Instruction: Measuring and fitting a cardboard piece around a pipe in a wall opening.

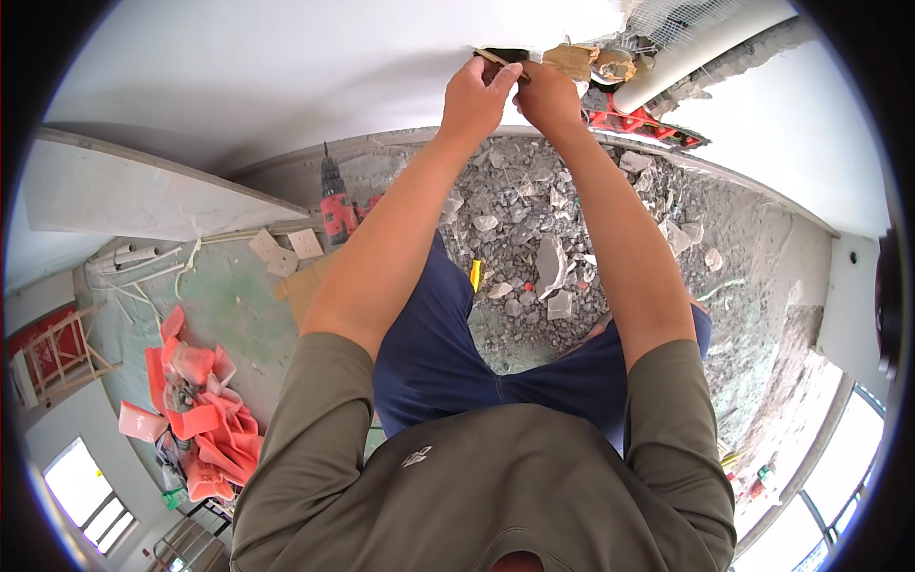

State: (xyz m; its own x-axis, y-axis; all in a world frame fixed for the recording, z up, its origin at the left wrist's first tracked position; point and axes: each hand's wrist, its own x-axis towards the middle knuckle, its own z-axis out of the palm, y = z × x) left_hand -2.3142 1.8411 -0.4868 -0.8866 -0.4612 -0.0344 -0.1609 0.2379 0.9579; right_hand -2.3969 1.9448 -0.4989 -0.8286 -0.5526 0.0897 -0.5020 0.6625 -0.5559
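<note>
Both arms reach forward to a dark opening (510, 53) in the white wall (315, 76). A thin, pale, stick-like piece (492, 57) lies across the front of this opening. My left hand (477, 93) is closed, pinching the piece between thumb and fingers. Close beside it, my right hand (551, 97) is curled with its knuckles up. Its fingertips meet the left thumb near the piece's end, and what they grip is hidden. Just right of my right hand, a brown cardboard-like piece (570, 61) sits at the broken wall edge.
Rubble (515, 214) covers the floor between my legs. A red-and-black cordless drill (335, 205) stands left of my left forearm. A white pipe (701, 59) and a red frame-like tool (637, 124) lie at the upper right. Red plastic sheeting (214, 419) is heaped at left, near a leaning panel (152, 191).
</note>
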